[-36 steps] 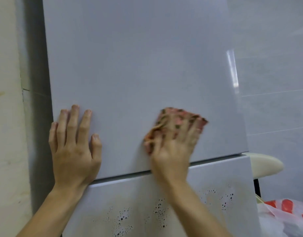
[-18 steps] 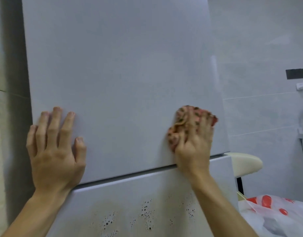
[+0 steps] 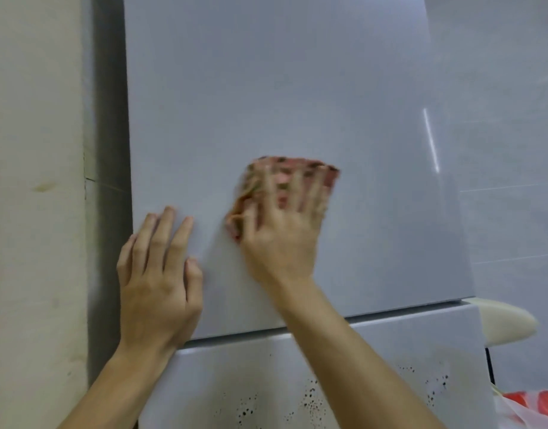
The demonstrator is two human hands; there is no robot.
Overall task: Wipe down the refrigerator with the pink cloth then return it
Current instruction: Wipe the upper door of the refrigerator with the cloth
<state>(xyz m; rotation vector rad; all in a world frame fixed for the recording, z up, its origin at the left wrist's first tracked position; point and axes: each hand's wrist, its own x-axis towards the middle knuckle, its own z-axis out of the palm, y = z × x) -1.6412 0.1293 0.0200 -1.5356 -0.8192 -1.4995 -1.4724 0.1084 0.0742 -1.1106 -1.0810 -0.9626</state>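
Note:
The pale grey refrigerator (image 3: 282, 88) fills the view, with its upper door above a seam and a lower door (image 3: 390, 351) flecked with dark spots. My right hand (image 3: 282, 239) presses the pink patterned cloth (image 3: 285, 178) flat against the upper door, fingers spread over it and blurred by motion. The cloth shows above and to the left of the fingers. My left hand (image 3: 158, 283) rests flat on the upper door near its lower left corner, fingers straight, holding nothing.
A cream wall (image 3: 34, 212) stands to the left of the refrigerator, with a dark gap between them. Grey tiled wall (image 3: 513, 150) lies to the right. A cream rounded seat (image 3: 507, 323) and a white bag with red marks (image 3: 532, 404) sit at lower right.
My right hand has slid the cloth leftward across the upper door, from near its right edge toward the middle. My left hand stays planted on the door. The camera view has shifted.

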